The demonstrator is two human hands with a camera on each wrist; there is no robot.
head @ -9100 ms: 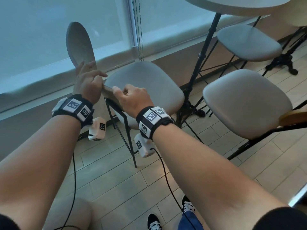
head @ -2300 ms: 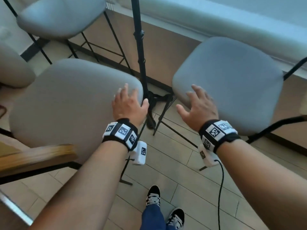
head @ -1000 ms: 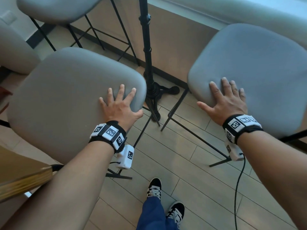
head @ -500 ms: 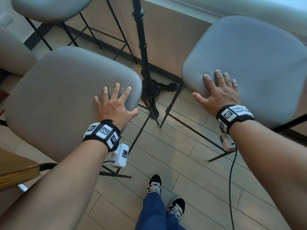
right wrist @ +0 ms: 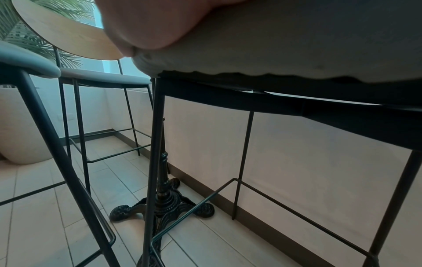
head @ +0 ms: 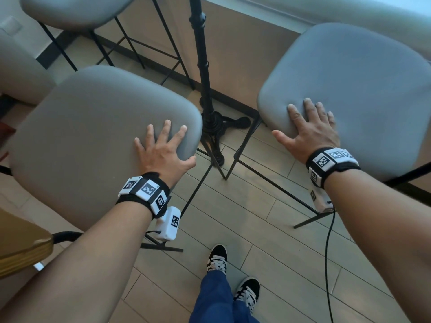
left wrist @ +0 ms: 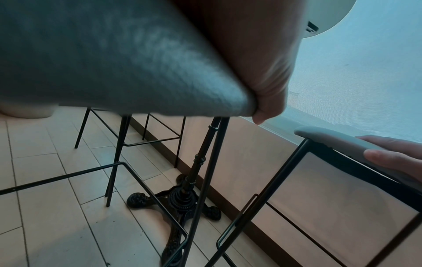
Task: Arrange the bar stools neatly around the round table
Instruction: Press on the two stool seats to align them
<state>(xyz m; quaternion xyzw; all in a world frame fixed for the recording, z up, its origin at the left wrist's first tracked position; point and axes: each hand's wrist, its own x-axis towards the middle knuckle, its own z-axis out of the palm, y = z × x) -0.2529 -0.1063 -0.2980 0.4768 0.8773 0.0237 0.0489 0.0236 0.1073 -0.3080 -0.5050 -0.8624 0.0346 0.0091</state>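
Two grey-seated bar stools on black wire legs flank the round table's black pedestal (head: 201,66). My left hand (head: 163,151) lies flat with spread fingers on the near right corner of the left stool's seat (head: 93,141); in the left wrist view its thumb (left wrist: 265,101) rests against the seat edge (left wrist: 114,63). My right hand (head: 307,129) presses flat on the near left corner of the right stool's seat (head: 363,89), with the thumb held out to the side. A third stool (head: 77,10) stands at the far left. The underside of the table top (left wrist: 326,16) shows above.
The pedestal's cast-iron feet (head: 219,129) spread on the tiled floor between the stools' legs. A low wall under a window (head: 245,54) runs behind. The left stool's wooden backrest (head: 21,248) is at the lower left, and a pale planter (right wrist: 18,126) farther left. My shoes (head: 217,257) stand between the stools.
Nine seconds ago both hands gripped a stool's backrest by the window. By 2.3 s ago they reached for these two seats; for the last second they have lain flat there, barely shifting.
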